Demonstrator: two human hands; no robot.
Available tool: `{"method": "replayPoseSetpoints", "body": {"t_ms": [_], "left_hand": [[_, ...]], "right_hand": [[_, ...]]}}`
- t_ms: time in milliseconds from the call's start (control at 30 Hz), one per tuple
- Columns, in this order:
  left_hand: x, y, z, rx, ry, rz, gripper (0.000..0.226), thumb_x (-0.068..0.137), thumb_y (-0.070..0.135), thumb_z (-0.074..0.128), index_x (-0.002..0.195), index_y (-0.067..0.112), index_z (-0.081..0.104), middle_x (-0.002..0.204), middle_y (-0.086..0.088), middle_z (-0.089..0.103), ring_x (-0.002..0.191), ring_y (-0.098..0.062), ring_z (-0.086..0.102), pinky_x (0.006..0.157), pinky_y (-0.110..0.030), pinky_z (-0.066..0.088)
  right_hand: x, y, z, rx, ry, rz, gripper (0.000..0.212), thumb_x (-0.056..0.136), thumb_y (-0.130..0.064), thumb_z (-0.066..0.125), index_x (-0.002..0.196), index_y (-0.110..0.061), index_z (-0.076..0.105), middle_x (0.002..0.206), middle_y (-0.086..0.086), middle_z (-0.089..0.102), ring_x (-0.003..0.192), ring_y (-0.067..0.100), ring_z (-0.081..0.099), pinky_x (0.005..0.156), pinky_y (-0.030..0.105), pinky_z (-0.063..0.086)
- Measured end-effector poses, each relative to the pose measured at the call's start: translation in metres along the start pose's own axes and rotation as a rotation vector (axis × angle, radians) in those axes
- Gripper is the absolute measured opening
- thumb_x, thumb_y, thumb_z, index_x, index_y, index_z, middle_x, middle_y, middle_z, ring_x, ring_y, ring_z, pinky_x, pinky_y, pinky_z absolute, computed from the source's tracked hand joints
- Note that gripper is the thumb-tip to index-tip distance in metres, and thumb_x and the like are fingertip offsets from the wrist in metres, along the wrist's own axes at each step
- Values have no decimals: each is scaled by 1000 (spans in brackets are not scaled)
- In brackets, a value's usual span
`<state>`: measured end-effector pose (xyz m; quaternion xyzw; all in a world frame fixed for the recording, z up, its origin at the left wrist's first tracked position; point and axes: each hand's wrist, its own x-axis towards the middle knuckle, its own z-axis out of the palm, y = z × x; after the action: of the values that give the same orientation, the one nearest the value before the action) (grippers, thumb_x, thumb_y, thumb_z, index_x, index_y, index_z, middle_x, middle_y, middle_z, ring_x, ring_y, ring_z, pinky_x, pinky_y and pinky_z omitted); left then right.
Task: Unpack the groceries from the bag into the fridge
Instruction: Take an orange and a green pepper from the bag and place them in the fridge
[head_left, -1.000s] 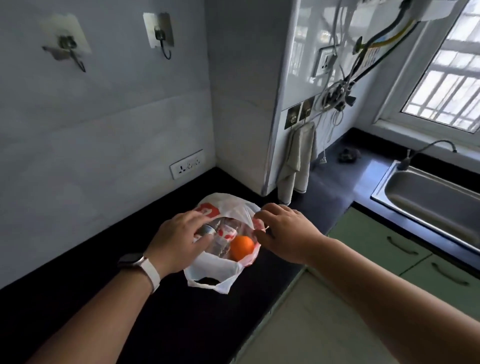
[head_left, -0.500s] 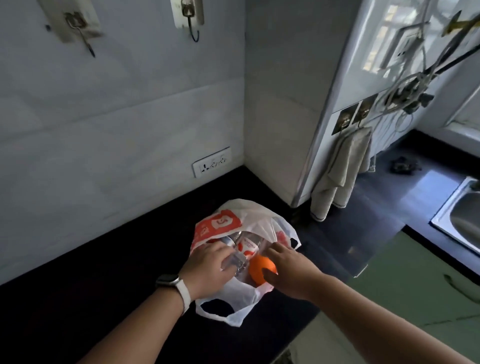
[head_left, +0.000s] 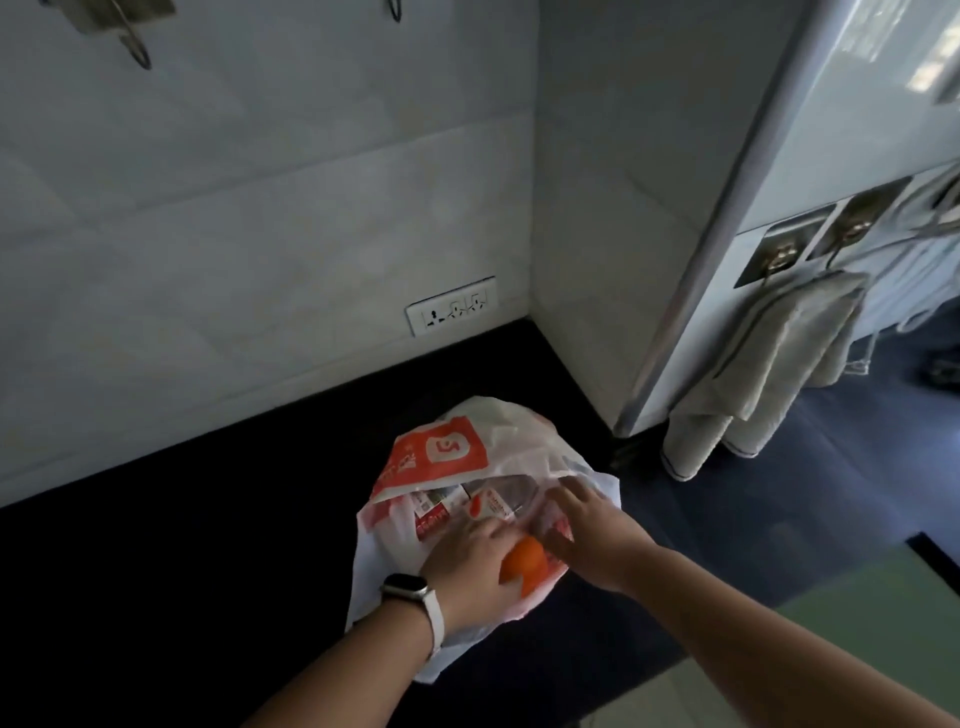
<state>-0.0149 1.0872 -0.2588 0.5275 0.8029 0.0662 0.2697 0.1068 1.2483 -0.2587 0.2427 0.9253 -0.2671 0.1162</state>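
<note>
Barely started, I'd say: the white-and-red plastic shopping bag (head_left: 467, 452) sits full on the black counter (head_left: 208, 519). Left hand (head_left: 467, 569) curls round the round orange fruit (head_left: 529, 564) in it; right hand (head_left: 589, 527) digs in, grip unclear.

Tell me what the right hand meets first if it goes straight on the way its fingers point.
Most likely the red and white packet lying inside the bag: the right hand points up and left into the bag's mouth. Depth is unclear, so take this as a guess.
</note>
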Motion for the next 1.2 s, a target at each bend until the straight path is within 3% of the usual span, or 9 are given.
{"method": "replayPoseSetpoints", "body": {"t_ms": [100,200,333,500,667,800,900,1000,1200], "left_hand": [[8,7,7,58,-8,-30,40,83,50,50,119,35,48,122,8,55,115,-16,50,111,-43,28],[15,13,16,46,-30,-106,50,77,60,46,120,35,46,124,6,55,114,-17,51,109,-46,31],[17,18,31,-63,-57,-145,82,69,66,54,140,43,22,136,10,47,122,-19,49,105,-48,38],[10,21,42,-246,-2,-205,95,66,64,63,144,50,10,142,14,39,127,-17,45,101,-45,43],[1,18,28,-414,164,-250,81,65,68,68,132,48,27,127,17,44,112,-7,49,92,-35,50],[-5,14,15,-577,295,-286,79,68,57,77,129,50,28,126,23,41,115,-1,45,94,-29,47],[-10,5,10,-715,299,-309,74,68,52,80,121,59,28,124,28,40,115,0,46,93,-26,48],[-16,-6,6,-751,292,-328,74,66,55,80,123,54,34,122,26,43,112,1,49,94,-32,51],[-24,-33,-14,-726,428,-398,65,61,52,81,114,48,42,117,25,43,108,1,48,86,-23,41]], "right_hand": [[8,15,-5,9,-12,-6,58,93,-48,52,144,-30,31,150,-5,27,142,21,27,100,38,47],[11,21,-9,0,-27,-18,58,94,-47,51,145,-30,30,151,-5,26,140,21,31,98,36,48],[12,25,-8,21,-63,-50,57,93,-48,51,145,-33,31,152,-6,27,139,21,32,100,36,46],[11,25,-9,-7,-77,-92,53,95,-47,49,143,-31,37,152,-5,31,141,20,28,105,38,42],[8,20,-9,-13,-23,-147,48,95,-49,49,139,-31,45,142,-8,42,136,16,34,110,36,37],[6,7,-9,124,-20,-173,44,96,-47,50,136,-31,48,135,-11,49,124,14,46,99,33,45],[8,-7,-8,199,-50,-175,40,98,-45,47,136,-32,47,133,-12,49,117,12,51,94,29,46],[17,-22,-6,259,-114,-166,42,99,-46,44,139,-35,45,136,-18,43,117,11,53,92,28,47],[56,-50,-12,120,-63,-230,40,96,-45,50,136,-46,44,145,-15,42,124,10,50,103,37,47]]}}
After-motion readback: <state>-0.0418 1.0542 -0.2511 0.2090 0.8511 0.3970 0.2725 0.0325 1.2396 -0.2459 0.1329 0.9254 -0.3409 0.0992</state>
